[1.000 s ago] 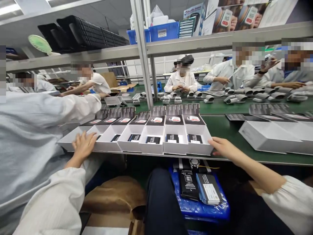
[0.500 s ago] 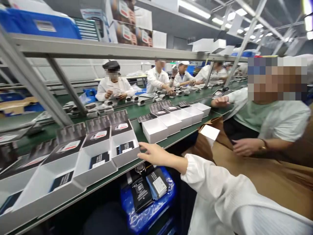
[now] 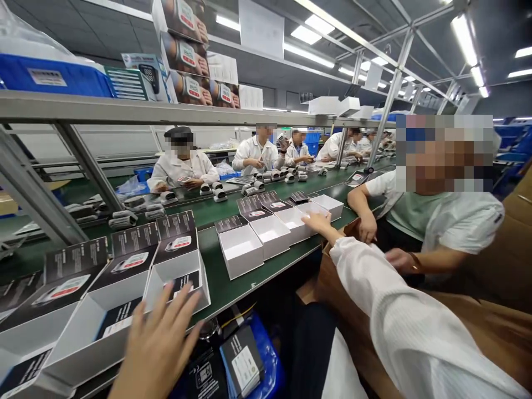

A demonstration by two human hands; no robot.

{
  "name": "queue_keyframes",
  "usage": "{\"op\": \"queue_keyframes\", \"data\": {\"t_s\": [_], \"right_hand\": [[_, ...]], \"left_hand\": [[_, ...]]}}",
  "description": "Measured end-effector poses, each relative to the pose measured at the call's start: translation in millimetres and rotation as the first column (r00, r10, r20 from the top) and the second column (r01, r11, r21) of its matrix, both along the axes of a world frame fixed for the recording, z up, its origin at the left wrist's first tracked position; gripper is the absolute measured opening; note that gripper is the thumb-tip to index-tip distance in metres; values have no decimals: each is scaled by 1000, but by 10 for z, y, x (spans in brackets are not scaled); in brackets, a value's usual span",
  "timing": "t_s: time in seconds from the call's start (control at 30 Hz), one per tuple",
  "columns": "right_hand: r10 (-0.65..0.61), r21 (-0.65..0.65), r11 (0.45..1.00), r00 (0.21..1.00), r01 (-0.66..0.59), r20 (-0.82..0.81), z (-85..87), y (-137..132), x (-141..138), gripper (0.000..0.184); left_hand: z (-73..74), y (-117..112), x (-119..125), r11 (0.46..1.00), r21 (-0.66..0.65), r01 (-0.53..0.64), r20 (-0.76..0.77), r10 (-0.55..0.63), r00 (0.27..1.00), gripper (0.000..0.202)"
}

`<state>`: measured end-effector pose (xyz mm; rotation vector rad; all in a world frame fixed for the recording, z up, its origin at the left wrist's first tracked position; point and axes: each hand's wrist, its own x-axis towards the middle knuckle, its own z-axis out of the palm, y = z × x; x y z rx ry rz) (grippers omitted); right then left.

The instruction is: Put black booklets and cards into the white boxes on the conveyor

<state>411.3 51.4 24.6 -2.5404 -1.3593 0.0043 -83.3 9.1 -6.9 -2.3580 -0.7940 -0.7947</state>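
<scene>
My left hand [image 3: 160, 338], fingers spread and nothing held, is over the near edge of a row of white boxes with raised printed lids. Behind its fingertips lies a black booklet [image 3: 183, 284] in the end box [image 3: 200, 285]. Another booklet [image 3: 122, 317] lies in the adjoining box [image 3: 78, 327]. Further right, my right hand [image 3: 318, 223] reaches out to a second group of open white boxes. Its extended fingers are at the front rim of one white box [image 3: 297, 224]; whether they touch it is unclear. Nearer to me stand two bare white boxes [image 3: 241, 255], [image 3: 270, 235].
Under the bench edge, a blue bin [image 3: 272, 354] holds stacked booklets [image 3: 245, 360]. A co-worker [image 3: 449, 216] sits at the right beside a large brown carton [image 3: 349, 293]. Across the green bench, several people handle monitors. An overhead shelf [image 3: 124, 113] carries printed boxes.
My right hand has moved from the end box of the left row to the farther group of boxes. My left hand has come into view. The camera's view has shifted.
</scene>
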Motion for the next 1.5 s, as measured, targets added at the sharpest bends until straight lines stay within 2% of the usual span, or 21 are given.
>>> {"op": "queue_keyframes", "data": {"t_s": [0.07,0.13,0.23,0.33,0.47,0.57,0.67,0.73,0.8,0.87,0.97,1.07,1.1,1.17,1.2,1.27,1.33,1.37,1.43,1.5], "right_hand": [[55,-47,997,998,-55,-9,-67,-38,92,40],[98,-71,993,995,-98,-6,-100,-62,126,40],[152,-100,983,988,-153,-12,-107,-78,92,39],[221,-118,968,975,-221,-18,-123,-122,-38,38],[290,-112,951,957,-288,3,-162,-230,-245,38],[279,-102,956,960,-275,20,-142,-308,-391,43],[307,-7,952,950,-307,59,-98,-374,-661,50],[430,49,899,898,-435,97,-101,-407,-927,49],[533,50,838,834,-544,140,-136,-422,-1189,50],[557,25,823,814,-568,165,-180,-413,-1358,56],[556,8,823,809,-567,189,-196,-389,-1379,55],[556,-69,829,808,-554,195,-164,-433,-1292,50],[543,-69,838,812,-542,216,-164,-470,-1284,47],[526,11,832,796,-554,298,-208,-581,-1332,41],[539,74,801,769,-594,343,-257,-659,-1392,37],[629,171,666,670,-726,393,-419,-859,-1579,29],[767,167,502,526,-848,367,-673,-1092,-1833,27],[823,141,438,459,-888,335,-831,-1201,-1971,26],[892,49,373,372,-927,256,-1171,-1369,-2232,19],[921,-66,355,337,-932,194,-1473,-1459,-2430,26]], "left_hand": [[59,145,465,999,-2,-42,-79,41,996,42],[104,268,806,992,-58,-112,-134,103,986,42],[126,325,1009,975,-131,-180,-176,156,972,37],[120,230,903,976,-100,-194,-181,174,968,26],[50,123,575,974,-23,-225,-148,220,964,23],[-33,154,419,966,-46,-254,-129,246,961,25],[-67,193,410,961,-84,-265,-124,254,959,28],[-47,193,446,953,-103,-286,-117,274,955,28],[-5,186,482,939,-139,-314,-126,297,946,26],[46,186,508,922,-200,-331,-146,306,941,23],[126,188,547,900,-285,-331,-181,288,940,20],[210,140,579,877,-339,-339,-219,277,935,23],[227,115,573,878,-351,-326,-204,268,941,26],[210,52,506,906,-349,-240,-114,213,970,34],[163,9,439,927,-334,-174,-45,168,985,36],[-30,-127,244,949,-312,-50,90,82,993,31],[-357,-334,11,929,-371,10,142,46,989,27],[-558,-453,-95,902,-432,12,123,45,991,27],[-972,-684,-243,826,-563,-37,-10,38,999,35],[-1310,-866,-278,751,-644,-148,-159,58,986,53]]}}
